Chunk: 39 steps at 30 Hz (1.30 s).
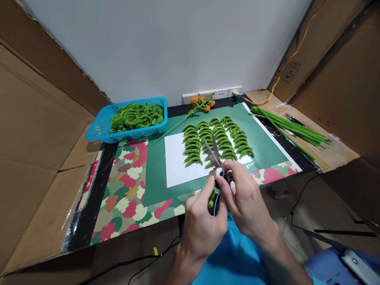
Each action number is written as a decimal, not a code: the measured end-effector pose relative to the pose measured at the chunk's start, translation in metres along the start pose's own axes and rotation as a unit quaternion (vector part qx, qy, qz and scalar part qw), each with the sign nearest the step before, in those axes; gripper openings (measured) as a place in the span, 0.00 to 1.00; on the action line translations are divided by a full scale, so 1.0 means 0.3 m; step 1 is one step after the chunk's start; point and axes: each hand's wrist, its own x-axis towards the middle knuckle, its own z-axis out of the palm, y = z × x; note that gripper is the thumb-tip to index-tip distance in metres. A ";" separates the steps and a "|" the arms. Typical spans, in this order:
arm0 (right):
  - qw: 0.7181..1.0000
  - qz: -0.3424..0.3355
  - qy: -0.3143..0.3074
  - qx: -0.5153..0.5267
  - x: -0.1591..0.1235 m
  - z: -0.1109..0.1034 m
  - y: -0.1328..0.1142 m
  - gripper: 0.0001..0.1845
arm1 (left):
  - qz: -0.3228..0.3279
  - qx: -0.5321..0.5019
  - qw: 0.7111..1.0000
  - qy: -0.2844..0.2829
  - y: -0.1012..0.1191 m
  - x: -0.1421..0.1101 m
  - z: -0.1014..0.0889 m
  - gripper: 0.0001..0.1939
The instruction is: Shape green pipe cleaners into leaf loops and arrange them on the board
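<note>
Over the table's front edge, both hands are closed around a pair of scissors [219, 172] with dark-and-white handles. Its blades point away from me, slightly apart. My right hand [246, 196] grips the handles from the right. My left hand [202, 223] presses against the pivot and handles from the left. A fuzzy green pipe-cleaner piece [211, 198] shows beside the handle, inside my left hand; the rest of it is hidden. Just beyond the blades, several curved green pipe-cleaner leaves [192, 144] lie in columns on a white sheet [175, 170].
A blue basket [97, 126] of green pipe-cleaner pieces stands at the back left. An orange-flowered stem [202, 105] lies behind the leaves. Green stems [293, 126] and a dark pointed tool [293, 119] lie at the right. Cardboard walls [35, 103] flank the table.
</note>
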 end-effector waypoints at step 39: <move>0.904 -0.208 -0.130 -0.351 0.056 0.013 0.011 0.10 | -0.146 -0.065 0.986 -0.037 -0.070 0.037 0.045 0.04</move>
